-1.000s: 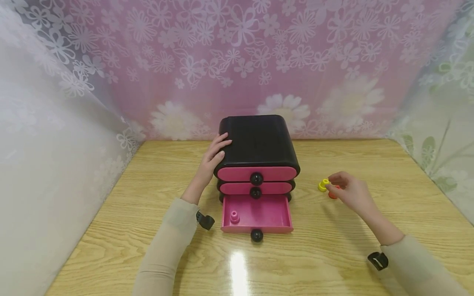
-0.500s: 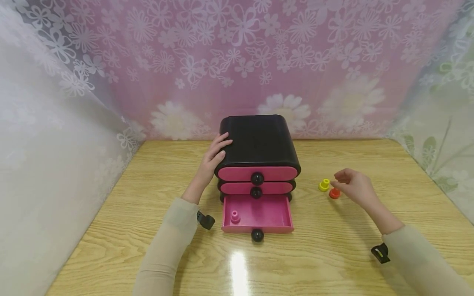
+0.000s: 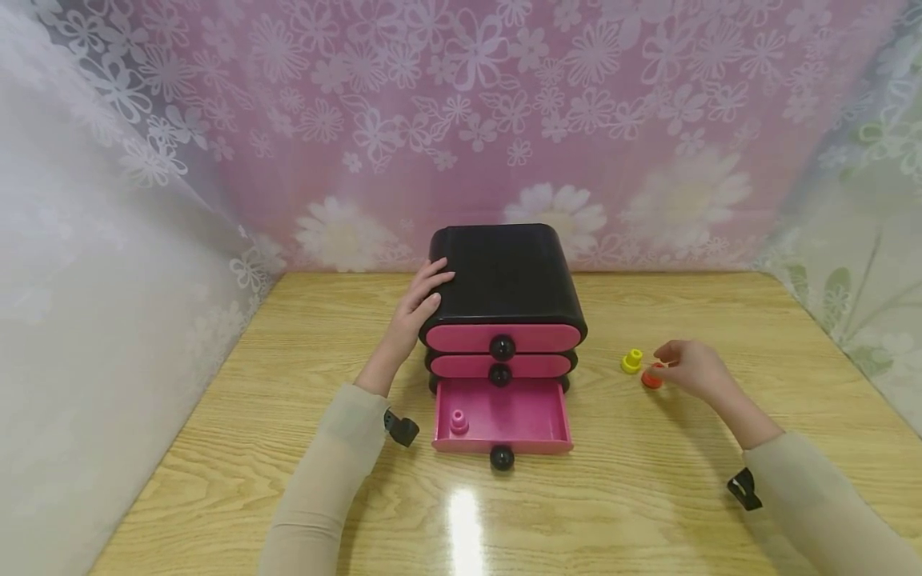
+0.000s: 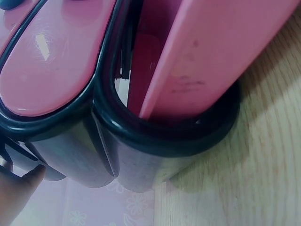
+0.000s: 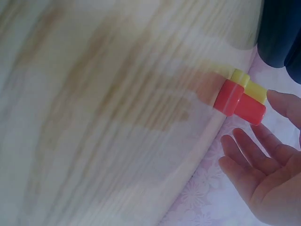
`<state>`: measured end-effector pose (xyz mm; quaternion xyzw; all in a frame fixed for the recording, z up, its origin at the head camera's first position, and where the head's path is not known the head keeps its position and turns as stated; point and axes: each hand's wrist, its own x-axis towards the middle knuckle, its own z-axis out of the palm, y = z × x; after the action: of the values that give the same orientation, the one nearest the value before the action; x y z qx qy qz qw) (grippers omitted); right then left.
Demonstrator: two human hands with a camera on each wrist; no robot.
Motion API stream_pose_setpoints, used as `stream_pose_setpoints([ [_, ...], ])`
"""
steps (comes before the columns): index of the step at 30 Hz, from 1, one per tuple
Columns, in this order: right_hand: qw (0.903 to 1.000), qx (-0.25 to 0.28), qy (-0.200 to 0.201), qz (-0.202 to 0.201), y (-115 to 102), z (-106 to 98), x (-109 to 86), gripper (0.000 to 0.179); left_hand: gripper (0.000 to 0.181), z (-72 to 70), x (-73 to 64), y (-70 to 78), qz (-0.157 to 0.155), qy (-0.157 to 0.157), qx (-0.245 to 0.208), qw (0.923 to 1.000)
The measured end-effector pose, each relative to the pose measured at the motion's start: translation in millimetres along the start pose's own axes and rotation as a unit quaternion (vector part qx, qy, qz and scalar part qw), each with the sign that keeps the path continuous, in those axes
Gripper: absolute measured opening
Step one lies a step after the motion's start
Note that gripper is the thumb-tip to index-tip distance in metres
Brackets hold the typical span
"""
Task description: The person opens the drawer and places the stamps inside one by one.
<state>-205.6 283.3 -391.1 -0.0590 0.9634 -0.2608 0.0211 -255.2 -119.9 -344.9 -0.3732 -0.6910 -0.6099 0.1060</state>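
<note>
My left hand (image 3: 418, 300) rests on the left top edge of a black mini drawer cabinet (image 3: 504, 268), its fingers spread over the corner. The cabinet has pink drawer fronts with round black knobs. Its bottom drawer (image 3: 511, 412) is pulled out, and a small pink stepped plastic piece (image 3: 458, 424) stands inside at the left. To the right, my right hand (image 3: 695, 370) reaches to a red stepped piece (image 3: 651, 378) on the table. In the right wrist view its thumb and forefinger lie on either side of the narrow end of the red piece (image 5: 250, 109), fingers still parted.
A yellow stepped piece (image 3: 632, 362) stands beside the red one, between it and the cabinet. The wooden table (image 3: 605, 512) backs onto a pink flowered curtain (image 3: 475, 120), with pale cloth at both sides.
My right hand drew back a little from the yellow piece, then lowered its thumb and fingertips to the red piece. The left hand stays on the cabinet.
</note>
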Motion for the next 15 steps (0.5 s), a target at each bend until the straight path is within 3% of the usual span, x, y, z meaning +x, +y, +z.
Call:
stream_pose_setpoints([
  [5,0.9999,-0.001,-0.014,0.004,3.2,1.6,-0.2,0.040,0.035,0.2,0.2,1.1,0.002,0.002,-0.001,1.0000],
  [15,1.0000,0.006,-0.003,0.007,2.6,-0.7,-2.5,0.026,0.036,-0.8,0.2,-0.7,-0.001,-0.001,0.000,1.0000],
])
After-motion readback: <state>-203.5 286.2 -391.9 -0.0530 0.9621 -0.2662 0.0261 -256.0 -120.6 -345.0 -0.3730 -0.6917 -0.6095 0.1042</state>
